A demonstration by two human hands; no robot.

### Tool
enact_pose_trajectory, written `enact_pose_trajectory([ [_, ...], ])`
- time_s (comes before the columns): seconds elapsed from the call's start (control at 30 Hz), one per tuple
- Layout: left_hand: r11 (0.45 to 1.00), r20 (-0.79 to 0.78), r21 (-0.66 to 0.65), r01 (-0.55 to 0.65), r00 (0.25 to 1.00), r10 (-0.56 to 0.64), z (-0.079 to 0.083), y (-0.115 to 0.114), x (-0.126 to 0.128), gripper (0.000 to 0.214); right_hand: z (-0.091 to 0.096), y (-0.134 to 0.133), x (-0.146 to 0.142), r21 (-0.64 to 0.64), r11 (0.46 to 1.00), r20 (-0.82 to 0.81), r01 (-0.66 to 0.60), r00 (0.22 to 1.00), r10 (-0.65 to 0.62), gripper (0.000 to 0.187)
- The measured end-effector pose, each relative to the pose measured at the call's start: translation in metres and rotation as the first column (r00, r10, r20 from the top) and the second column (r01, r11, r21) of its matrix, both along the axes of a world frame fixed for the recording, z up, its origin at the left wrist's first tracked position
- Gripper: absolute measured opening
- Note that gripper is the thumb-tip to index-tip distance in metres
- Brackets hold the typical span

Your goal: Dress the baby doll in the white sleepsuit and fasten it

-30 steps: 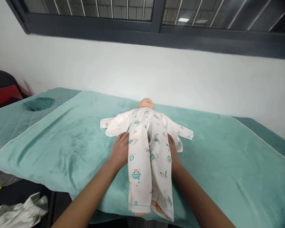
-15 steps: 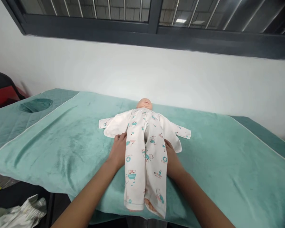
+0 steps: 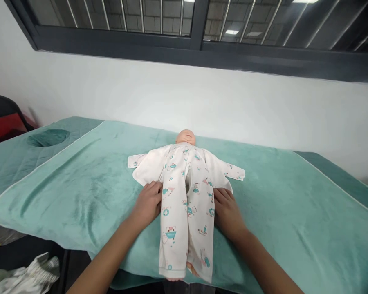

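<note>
A baby doll lies on its back, head toward the wall. It wears a white printed top with both sleeves spread out sideways and the front flaps open to each side. White baby pants with teal and pink prints cover its body from the chest to the feet. At the pants' left edge my left hand is closed on the fabric, fingertips partly hidden. My right hand has its fingers bent against the right edge, near the top's flap, the tips tucked behind the cloth. The doll's feet peek out at the hems.
A teal plush cover lies over the padded bed, whose face hole is at left. A white wall and barred window stand behind. Crumpled cloth lies low at left, and a black-and-red chair farther back.
Both hands have slid slightly toward me along the sides of the pants, and more of the backs of the hands shows. The camera view has tilted up a little.
</note>
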State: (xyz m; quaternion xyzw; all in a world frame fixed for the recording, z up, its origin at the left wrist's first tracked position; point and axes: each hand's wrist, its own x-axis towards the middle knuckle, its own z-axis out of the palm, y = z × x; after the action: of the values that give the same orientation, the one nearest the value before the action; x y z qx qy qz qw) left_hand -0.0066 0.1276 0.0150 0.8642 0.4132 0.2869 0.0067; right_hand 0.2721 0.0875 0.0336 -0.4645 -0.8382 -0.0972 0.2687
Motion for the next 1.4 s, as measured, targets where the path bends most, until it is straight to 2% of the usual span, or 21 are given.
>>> enact_pose_trajectory([
  [0.1,0.998,0.028,-0.042,0.042,0.999,-0.04,0.0,-0.008,-0.007,0.026,-0.002,-0.005,0.008,0.013,1.0,-0.015,-0.012,1.0,0.012,0.02],
  [0.23,0.99,0.041,-0.113,0.088,0.996,-0.084,0.008,-0.018,-0.009,0.025,-0.001,-0.013,0.014,-0.03,0.997,-0.025,-0.07,0.997,0.07,0.03],
  [0.4,0.97,0.123,-0.223,0.095,0.99,-0.069,0.014,-0.017,-0.016,0.023,0.001,-0.024,0.031,-0.289,0.948,-0.174,-0.135,0.981,0.086,0.036],
  [0.43,0.971,0.15,-0.235,0.052,0.988,-0.017,0.012,-0.011,-0.02,0.024,0.0,-0.024,0.039,-0.334,0.934,-0.228,-0.124,0.972,0.048,0.034],
  [0.5,0.965,0.181,-0.213,-0.157,0.964,0.196,0.008,0.003,-0.031,0.024,-0.004,-0.017,0.055,-0.358,0.934,-0.31,-0.011,0.945,-0.107,0.025],
  [0.53,0.933,0.175,-0.189,-0.306,0.925,0.339,0.005,0.012,-0.037,0.026,-0.006,-0.012,0.064,-0.348,0.933,-0.328,0.095,0.92,-0.216,0.021],
  [0.6,0.81,0.121,-0.169,-0.562,0.804,0.583,0.001,0.029,-0.047,0.037,-0.01,0.003,0.079,-0.329,0.888,-0.317,0.323,0.847,-0.426,0.026],
  [0.67,0.724,0.037,-0.183,-0.665,0.731,0.681,0.0,0.041,-0.052,0.043,-0.01,0.018,0.087,-0.369,0.808,-0.262,0.46,0.782,-0.565,0.033],
  [0.7,0.717,0.002,-0.203,-0.667,0.732,0.682,0.001,0.045,-0.053,0.041,-0.008,0.026,0.088,-0.419,0.768,-0.224,0.484,0.764,-0.604,0.033],
  [0.77,0.722,0.002,-0.286,-0.63,0.753,0.658,0.005,0.05,-0.053,0.032,0.003,0.04,0.085,-0.546,0.706,-0.176,0.451,0.763,-0.623,0.031],
  [0.83,0.721,0.117,-0.44,-0.536,0.762,0.637,0.015,0.052,-0.049,0.026,0.021,0.051,0.075,-0.675,0.676,-0.255,0.295,0.766,-0.59,0.033],
  [0.87,0.721,0.215,-0.519,-0.46,0.746,0.631,0.022,0.052,-0.045,0.025,0.032,0.056,0.068,-0.713,0.681,-0.361,0.169,0.744,-0.562,0.034],
  [0.93,0.752,0.447,-0.604,-0.264,0.669,0.594,0.041,0.052,-0.034,0.028,0.056,0.062,0.05,-0.685,0.723,-0.613,-0.088,0.605,-0.508,0.031],
  [1.0,0.81,0.625,-0.579,-0.092,0.589,0.513,0.063,0.049,-0.015,0.031,0.077,0.063,0.026,-0.585,0.779,-0.767,-0.226,0.467,-0.44,0.027],
  [1.03,0.832,0.664,-0.553,-0.038,0.583,0.468,0.075,0.046,-0.004,0.031,0.086,0.061,0.012,-0.548,0.798,-0.79,-0.25,0.469,-0.395,0.025],
  [1.07,0.854,0.682,-0.52,0.013,0.608,0.406,0.085,0.042,0.006,0.03,0.092,0.057,-0.001,-0.521,0.811,-0.784,-0.266,0.524,-0.332,0.022],
  [1.13,0.877,0.643,-0.462,0.131,0.73,0.23,0.099,0.031,0.024,0.024,0.098,0.044,-0.022,-0.489,0.823,-0.673,-0.288,0.725,-0.146,0.012],
  [1.2,0.85,0.513,-0.47,0.238,0.857,0.044,0.104,0.018,0.033,0.02,0.096,0.028,-0.031,-0.464,0.831,-0.473,-0.308,0.879,0.062,0.004],
  [1.23,0.83,0.462,-0.484,0.277,0.887,-0.027,0.103,0.011,0.033,0.019,0.092,0.02,-0.031,-0.454,0.834,-0.389,-0.312,0.912,0.129,0.004],
  [1.3,0.778,0.444,-0.53,0.338,0.892,-0.085,0.098,-0.002,0.029,0.017,0.081,0.007,-0.025,-0.436,0.85,-0.321,-0.294,0.934,0.158,0.003],
  [1.4,0.695,0.537,-0.605,0.389,0.843,-0.004,0.088,-0.016,0.021,0.014,0.061,-0.004,-0.015,-0.402,0.899,-0.349,-0.173,0.937,0.024,0.008],
])
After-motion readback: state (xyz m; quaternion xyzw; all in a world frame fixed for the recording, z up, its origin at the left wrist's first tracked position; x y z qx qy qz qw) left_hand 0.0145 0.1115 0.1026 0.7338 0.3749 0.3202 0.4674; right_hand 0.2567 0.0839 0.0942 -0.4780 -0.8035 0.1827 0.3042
